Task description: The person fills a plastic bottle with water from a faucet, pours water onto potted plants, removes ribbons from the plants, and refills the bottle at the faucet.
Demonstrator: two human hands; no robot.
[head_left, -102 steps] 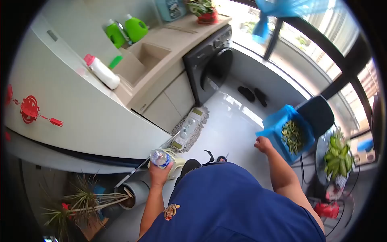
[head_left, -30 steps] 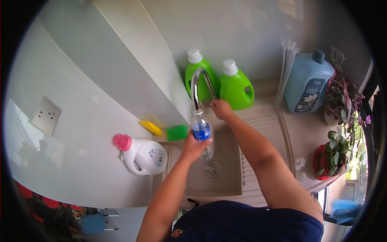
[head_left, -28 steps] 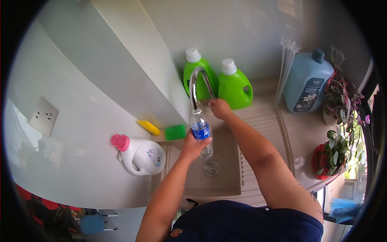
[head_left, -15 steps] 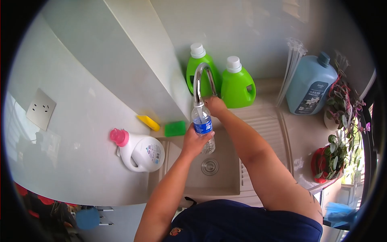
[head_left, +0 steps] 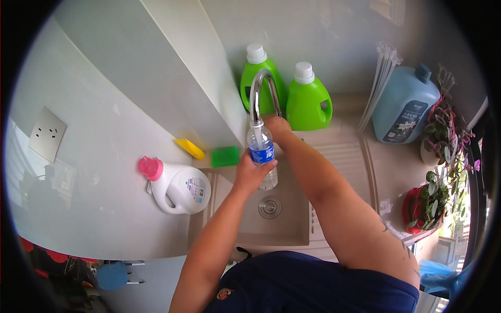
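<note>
My left hand [head_left: 251, 173] is wrapped round a clear plastic bottle [head_left: 262, 153] with a blue label, held upright above the sink [head_left: 284, 229]. The bottle's mouth is right under the spout of the curved chrome faucet [head_left: 255, 99], and a stream of water shows inside its neck. My right hand [head_left: 276, 128] is at the base of the faucet, behind the bottle, with its fingers mostly hidden; what they hold cannot be made out. Below the bottle, the round drain [head_left: 270, 207] is visible.
Two green jugs [head_left: 309, 107] stand behind the faucet. To the left are a green sponge [head_left: 225, 156], a yellow object [head_left: 190, 148] and a white jug with a pink cap [head_left: 182, 189]. A blue jug [head_left: 406, 107] and potted plants [head_left: 429, 203] stand at the right.
The view has turned from the floor and washing machine to the sink. My left hand has brought the bottle under the faucet, my right hand has reached the faucet base, and water now runs.
</note>
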